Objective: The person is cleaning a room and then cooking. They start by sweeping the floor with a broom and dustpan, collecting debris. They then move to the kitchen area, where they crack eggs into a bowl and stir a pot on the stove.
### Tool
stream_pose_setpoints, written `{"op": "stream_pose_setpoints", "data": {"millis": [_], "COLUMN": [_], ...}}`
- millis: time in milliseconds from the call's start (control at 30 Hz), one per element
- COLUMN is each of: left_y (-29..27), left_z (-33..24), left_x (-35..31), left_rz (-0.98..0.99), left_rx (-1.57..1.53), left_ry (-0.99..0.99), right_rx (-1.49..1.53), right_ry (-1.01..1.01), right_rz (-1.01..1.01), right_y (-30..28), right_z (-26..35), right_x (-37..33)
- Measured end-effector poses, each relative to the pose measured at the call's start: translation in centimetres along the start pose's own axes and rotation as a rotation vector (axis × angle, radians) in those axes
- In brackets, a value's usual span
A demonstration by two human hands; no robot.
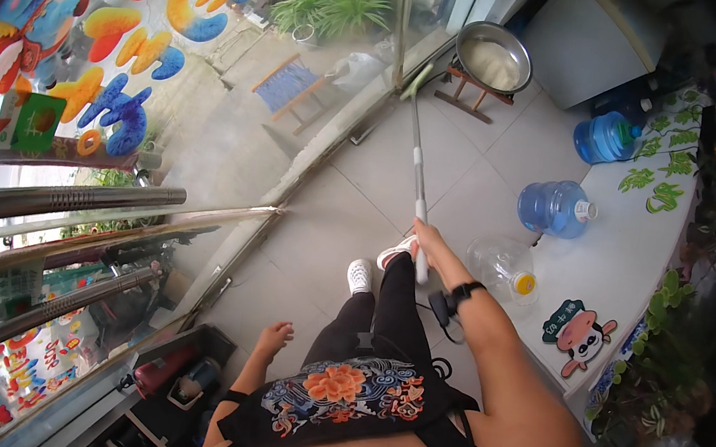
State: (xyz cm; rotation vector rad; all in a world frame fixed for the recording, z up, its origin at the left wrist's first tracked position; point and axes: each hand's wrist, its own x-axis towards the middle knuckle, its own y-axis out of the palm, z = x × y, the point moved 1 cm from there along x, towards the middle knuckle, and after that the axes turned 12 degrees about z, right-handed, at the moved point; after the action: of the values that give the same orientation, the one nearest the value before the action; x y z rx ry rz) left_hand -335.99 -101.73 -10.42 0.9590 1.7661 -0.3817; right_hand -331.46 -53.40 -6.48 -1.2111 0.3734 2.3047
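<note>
My right hand [433, 242] is wrapped round the grey-and-white pole of a mop [418, 161]. From my feet the pole slants away to a narrow pale green head [416, 82], which lies on the floor tiles by the foot of the glass door. I cannot make out the head's exact make. My left hand [275, 337] hangs low beside my left leg, fingers loosely bent and apart, holding nothing. A steel basin [494, 57] on a small wooden stool [463, 95] stands just right of the mop head, with something pale inside.
Glass panels [234, 135] with bright stickers and metal door handles [62, 201] line the left. On the right stand blue water bottles [550, 206], a clear jug [497, 264] with a yellow cap, and a white counter [612, 248]. A grey cabinet [580, 49] stands behind.
</note>
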Motion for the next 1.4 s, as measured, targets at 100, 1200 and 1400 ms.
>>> {"op": "stream_pose_setpoints", "data": {"millis": [100, 1200, 1400], "left_y": [0.0, -8.5, -9.8], "left_z": [-3.6, -11.3, -10.3], "left_x": [0.4, 4.1, 2.4], "left_rz": [-0.009, -0.021, -0.047], "left_rx": [0.017, 0.221, 0.216], "left_ry": [0.074, 0.054, 0.126], "right_rx": [-0.018, -0.733, -0.528], "right_ry": [-0.045, 0.071, 0.103], "right_rz": [0.029, -0.352, -0.443], "right_y": [-2.5, -11.4, -15.2], "right_z": [1.0, -15.8, -8.7], "right_x": [-8.6, -27.5, -17.2]}}
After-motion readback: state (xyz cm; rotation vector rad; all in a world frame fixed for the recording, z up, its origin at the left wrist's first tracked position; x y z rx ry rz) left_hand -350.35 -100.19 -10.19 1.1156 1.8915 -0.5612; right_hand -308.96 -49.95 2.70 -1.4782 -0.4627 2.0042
